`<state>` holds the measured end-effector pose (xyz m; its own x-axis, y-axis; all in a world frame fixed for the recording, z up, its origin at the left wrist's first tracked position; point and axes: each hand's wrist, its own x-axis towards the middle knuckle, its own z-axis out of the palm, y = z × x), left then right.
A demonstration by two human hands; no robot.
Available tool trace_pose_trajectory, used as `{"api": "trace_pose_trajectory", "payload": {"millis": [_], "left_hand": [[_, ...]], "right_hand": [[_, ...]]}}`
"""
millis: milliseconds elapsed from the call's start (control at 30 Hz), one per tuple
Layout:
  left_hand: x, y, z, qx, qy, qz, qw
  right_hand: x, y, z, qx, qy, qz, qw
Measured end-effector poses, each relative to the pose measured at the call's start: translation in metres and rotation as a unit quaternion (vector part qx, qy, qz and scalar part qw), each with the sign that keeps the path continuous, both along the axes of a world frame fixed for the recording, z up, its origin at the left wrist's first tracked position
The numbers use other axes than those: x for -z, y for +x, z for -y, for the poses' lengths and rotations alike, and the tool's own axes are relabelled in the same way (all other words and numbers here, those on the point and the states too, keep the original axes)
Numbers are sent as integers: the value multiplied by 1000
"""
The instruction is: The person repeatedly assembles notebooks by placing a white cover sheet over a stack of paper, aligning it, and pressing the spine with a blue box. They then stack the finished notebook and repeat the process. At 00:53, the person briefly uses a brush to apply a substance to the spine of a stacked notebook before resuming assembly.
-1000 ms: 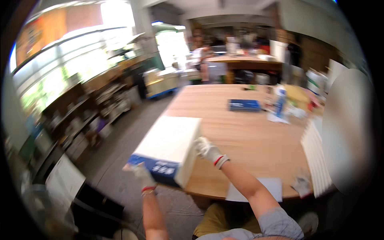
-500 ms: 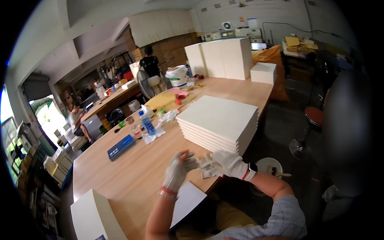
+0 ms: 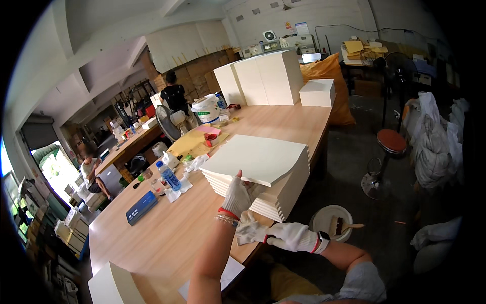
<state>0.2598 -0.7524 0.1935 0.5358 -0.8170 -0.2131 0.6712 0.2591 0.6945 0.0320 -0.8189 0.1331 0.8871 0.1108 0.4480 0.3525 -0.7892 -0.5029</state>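
Note:
My left hand [image 3: 237,197], in a white knitted glove with bare fingertips, grips the near edge of the top white paper block [image 3: 258,157], thumb on top and fingers beneath. That edge is raised, leaving a gap above the stacked paper blocks [image 3: 268,205] under it. Lower down, my gloved right hand [image 3: 293,237] is closed on a crumpled greyish-white cloth [image 3: 250,229] at the table's near edge. A white sheet [image 3: 230,271] lies by my left forearm, which partly covers it.
On the table [image 3: 172,228] are a blue box [image 3: 142,207], a water bottle [image 3: 168,176] and red tape [image 3: 210,139]. Tall white paper stacks [image 3: 263,78] stand at the far end. Below on the right are a bucket with a brush [image 3: 331,223] and a red stool [image 3: 391,142].
My hands have parted. The left has moved up to the paper stack and raised the top block's near edge. My right hand has moved lower with the cloth.

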Motion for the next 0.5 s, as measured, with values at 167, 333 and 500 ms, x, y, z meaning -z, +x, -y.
{"api": "trace_pose_trajectory", "payload": {"millis": [167, 333, 500], "left_hand": [[21, 18, 22, -121, -29, -38, 991], [25, 20, 24, -181, -77, -86, 977], [6, 24, -44, -169, -188, -100, 962]], "right_hand": [[6, 2, -5, -30, 28, 2, 999], [13, 13, -9, -81, 62, 8, 995], [28, 38, -26, -181, 390, -164, 888]]}}
